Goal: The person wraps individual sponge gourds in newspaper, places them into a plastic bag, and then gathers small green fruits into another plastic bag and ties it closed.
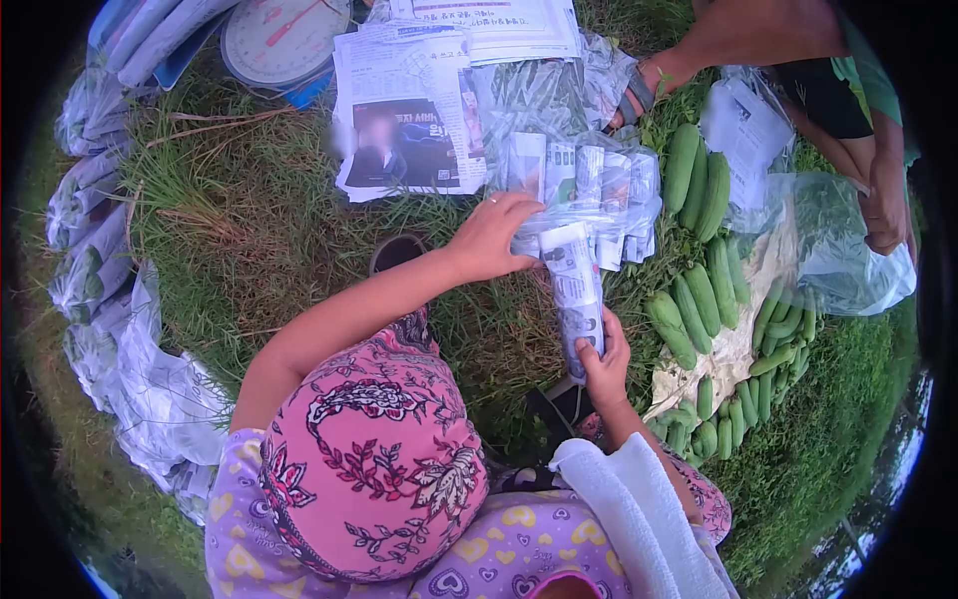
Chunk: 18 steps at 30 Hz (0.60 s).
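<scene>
My right hand [605,361] is wrapped round the lower end of a newspaper-wrapped roll [571,280]; the paper hides what is inside. The roll's far end lies at the mouth of a clear plastic bag [621,215]. Several similar newspaper rolls [589,178] sit side by side in that bag. At the bag's left edge, my left hand [496,238] pinches the plastic between thumb and fingers. Close by on the right lie several green cucumbers [703,299].
Printed newspaper sheets [409,120] are stacked on the grass, beside a dial scale [284,35]. Filled plastic bags [95,270] line the left side. More cucumbers [753,399] lie on a pale sheet [689,374]. Another person's hand [884,215] holds a plastic bag [843,255].
</scene>
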Each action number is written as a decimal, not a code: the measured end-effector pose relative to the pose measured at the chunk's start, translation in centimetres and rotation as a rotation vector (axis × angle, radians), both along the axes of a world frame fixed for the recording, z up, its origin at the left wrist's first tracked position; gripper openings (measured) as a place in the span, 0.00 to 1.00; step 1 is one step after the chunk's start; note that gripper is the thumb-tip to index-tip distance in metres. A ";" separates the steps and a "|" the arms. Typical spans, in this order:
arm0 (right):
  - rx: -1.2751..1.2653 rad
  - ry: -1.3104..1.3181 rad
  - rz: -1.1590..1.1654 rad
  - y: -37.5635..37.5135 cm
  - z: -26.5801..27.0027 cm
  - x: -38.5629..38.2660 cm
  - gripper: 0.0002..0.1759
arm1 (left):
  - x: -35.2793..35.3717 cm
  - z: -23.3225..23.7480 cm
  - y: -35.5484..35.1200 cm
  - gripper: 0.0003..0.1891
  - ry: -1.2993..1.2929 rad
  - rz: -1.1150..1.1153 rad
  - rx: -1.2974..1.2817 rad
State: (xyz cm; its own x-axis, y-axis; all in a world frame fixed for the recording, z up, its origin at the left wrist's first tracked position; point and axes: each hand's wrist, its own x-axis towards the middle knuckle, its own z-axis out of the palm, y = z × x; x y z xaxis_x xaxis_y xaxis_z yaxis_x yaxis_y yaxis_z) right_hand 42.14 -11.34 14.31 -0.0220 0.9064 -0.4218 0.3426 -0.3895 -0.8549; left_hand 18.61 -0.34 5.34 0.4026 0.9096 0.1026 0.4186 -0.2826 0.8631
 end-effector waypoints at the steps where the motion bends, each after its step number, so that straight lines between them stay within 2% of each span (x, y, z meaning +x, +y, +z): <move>1: -0.031 -0.007 -0.024 -1.4 0.3 0.8 0.33 | 0.1 -0.5 0.2 0.35 0.121 0.013 0.099; 2: -0.072 -0.027 -0.034 -2.8 -0.2 1.6 0.33 | 0.3 -0.9 0.8 0.33 0.204 0.028 0.272; 5: -0.095 -0.051 -0.068 -4.7 -2.5 2.5 0.31 | 1.3 -3.4 1.8 0.28 0.388 -0.037 0.315; 6: -0.080 -0.072 -0.067 -4.5 -3.4 2.3 0.31 | 1.7 -4.1 2.0 0.22 0.318 -0.006 0.342; 9: -0.014 -0.071 -0.095 -2.5 -6.1 0.7 0.33 | 2.0 -2.5 2.3 0.17 0.153 0.099 0.199; 11: 0.027 -0.050 -0.145 -0.9 -9.3 -0.1 0.34 | 1.8 -1.4 2.3 0.16 0.063 0.154 0.151; 14: 0.176 -0.231 -0.089 2.3 -12.6 -1.3 0.34 | 1.8 -1.0 2.3 0.16 -0.026 0.186 0.088; 18: 0.269 -0.307 -0.068 6.8 -12.5 -3.8 0.34 | 1.3 -0.5 2.7 0.14 -0.121 0.127 -0.021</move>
State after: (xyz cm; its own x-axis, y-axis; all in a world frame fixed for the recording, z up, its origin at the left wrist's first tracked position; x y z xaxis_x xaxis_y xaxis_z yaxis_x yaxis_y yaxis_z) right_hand 38.32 -4.52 1.78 0.1314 0.9803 -0.1478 0.5787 -0.1969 -0.7914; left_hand 19.89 2.31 4.83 0.2706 0.9547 0.1236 0.3423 -0.2154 0.9146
